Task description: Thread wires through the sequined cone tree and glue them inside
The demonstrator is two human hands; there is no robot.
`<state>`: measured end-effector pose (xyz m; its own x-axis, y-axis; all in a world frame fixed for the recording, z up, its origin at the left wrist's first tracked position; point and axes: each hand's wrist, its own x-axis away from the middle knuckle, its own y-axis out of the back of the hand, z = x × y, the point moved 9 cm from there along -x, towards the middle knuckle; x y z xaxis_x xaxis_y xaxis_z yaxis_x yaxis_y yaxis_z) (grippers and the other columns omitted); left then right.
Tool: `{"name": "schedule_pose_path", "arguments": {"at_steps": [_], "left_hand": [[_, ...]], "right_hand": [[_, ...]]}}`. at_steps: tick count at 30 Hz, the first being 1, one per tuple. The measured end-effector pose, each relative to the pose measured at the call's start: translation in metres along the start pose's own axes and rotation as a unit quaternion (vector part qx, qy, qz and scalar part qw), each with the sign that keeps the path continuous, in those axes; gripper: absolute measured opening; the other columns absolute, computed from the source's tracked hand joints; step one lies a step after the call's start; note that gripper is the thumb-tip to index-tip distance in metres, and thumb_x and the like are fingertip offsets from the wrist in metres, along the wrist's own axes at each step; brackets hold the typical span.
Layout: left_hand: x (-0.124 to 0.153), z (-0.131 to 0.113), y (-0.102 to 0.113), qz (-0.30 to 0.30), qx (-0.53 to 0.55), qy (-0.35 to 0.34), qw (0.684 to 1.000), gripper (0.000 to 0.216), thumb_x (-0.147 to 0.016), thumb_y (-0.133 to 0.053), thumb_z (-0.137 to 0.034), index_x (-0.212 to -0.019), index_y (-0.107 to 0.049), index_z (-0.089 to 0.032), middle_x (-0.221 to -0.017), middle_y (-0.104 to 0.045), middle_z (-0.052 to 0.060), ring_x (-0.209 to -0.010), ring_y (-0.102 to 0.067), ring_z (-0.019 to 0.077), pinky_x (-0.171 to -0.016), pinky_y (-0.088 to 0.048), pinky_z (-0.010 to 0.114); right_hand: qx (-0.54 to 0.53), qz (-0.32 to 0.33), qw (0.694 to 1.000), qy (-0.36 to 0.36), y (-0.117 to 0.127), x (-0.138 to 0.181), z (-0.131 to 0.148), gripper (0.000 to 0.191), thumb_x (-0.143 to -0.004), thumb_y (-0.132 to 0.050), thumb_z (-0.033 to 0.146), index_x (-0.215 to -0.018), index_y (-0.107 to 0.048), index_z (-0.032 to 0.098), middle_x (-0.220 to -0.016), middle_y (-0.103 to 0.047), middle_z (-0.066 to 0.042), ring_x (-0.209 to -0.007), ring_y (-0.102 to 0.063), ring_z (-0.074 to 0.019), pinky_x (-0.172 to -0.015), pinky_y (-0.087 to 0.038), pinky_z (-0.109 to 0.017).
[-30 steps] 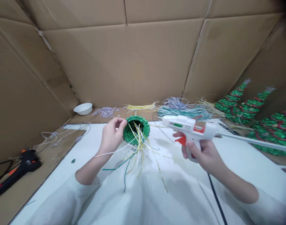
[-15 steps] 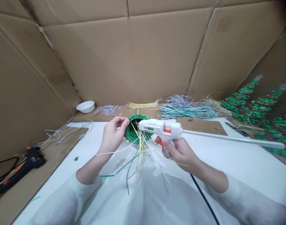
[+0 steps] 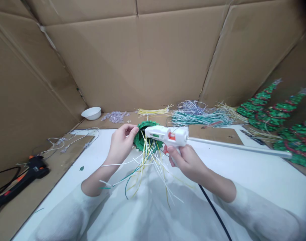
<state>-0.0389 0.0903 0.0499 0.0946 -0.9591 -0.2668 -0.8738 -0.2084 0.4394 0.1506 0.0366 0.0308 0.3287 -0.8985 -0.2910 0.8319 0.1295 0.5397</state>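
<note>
Gluing looks under way, not finished: wires [image 3: 164, 164] splay loose from the green hollow piece [image 3: 139, 144] near the middle of the far edge of the counter [image 3: 239, 165], left hand's [image 3: 121, 142] fingers pinching its rim, right hand's [image 3: 188, 161] wrapping a glue gun [image 3: 159, 133] at its mouth.

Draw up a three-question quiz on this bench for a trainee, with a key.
1. Which hand holds the white glue gun?
2. True or false: the white bowl sits to the left of the yellow strands.
3. Fill in: the left hand has its fingertips at the ____ of the hollow green piece.

Key:
1. The right hand.
2. True.
3. Rim.
</note>
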Motion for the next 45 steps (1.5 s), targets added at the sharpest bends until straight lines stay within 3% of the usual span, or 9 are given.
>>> {"name": "schedule_pose_path", "arguments": {"at_steps": [21, 31, 37, 45], "left_hand": [[-0.001, -0.001, -0.002, 0.003, 0.01, 0.002, 1.0, 0.033, -0.077, -0.056, -0.045, -0.086, -0.063, -0.015, -0.082, -0.067, 0.008, -0.068, -0.061, 0.0187, -0.049, -0.05, 0.025], [-0.001, -0.002, 0.0, 0.001, 0.0, -0.014, 1.0, 0.031, -0.078, -0.055, -0.045, -0.086, -0.063, -0.015, -0.084, -0.068, 0.008, -0.071, -0.062, 0.0186, -0.057, -0.05, 0.026], [-0.001, -0.002, 0.0, 0.002, 0.007, -0.002, 1.0, 0.032, -0.078, -0.055, -0.045, -0.085, -0.063, -0.015, -0.082, -0.068, 0.008, -0.068, -0.062, 0.0192, -0.05, -0.049, 0.025], [0.0, -0.003, 0.0, 0.0, 0.004, -0.009, 1.0, 0.033, -0.078, -0.055, -0.046, -0.085, -0.063, -0.015, -0.082, -0.068, 0.008, -0.07, -0.062, 0.0194, -0.053, -0.051, 0.026]], "right_hand": [[0.011, -0.018, 1.0, 0.018, 0.006, -0.001, 0.012, 0.034, -0.091, -0.035, 0.04, -0.102, -0.059, 0.018, -0.06, -0.058, -0.004, -0.063, -0.056, -0.0197, -0.06, -0.04, -0.03], [0.009, -0.014, 0.999, 0.028, 0.006, -0.001, 0.014, 0.036, -0.092, -0.032, 0.042, -0.092, -0.06, 0.02, -0.053, -0.053, -0.002, -0.062, -0.056, -0.0192, -0.059, -0.04, -0.03], [0.013, -0.014, 1.0, 0.022, 0.007, 0.0, 0.013, 0.034, -0.092, -0.034, 0.041, -0.092, -0.061, 0.02, -0.052, -0.052, -0.002, -0.059, -0.055, -0.019, -0.058, -0.04, -0.03], [0.011, -0.009, 1.0, 0.018, 0.005, 0.001, 0.011, 0.036, -0.093, -0.032, 0.043, -0.088, -0.06, 0.021, -0.048, -0.049, -0.001, -0.054, -0.053, -0.0175, -0.057, -0.04, -0.03]]}}
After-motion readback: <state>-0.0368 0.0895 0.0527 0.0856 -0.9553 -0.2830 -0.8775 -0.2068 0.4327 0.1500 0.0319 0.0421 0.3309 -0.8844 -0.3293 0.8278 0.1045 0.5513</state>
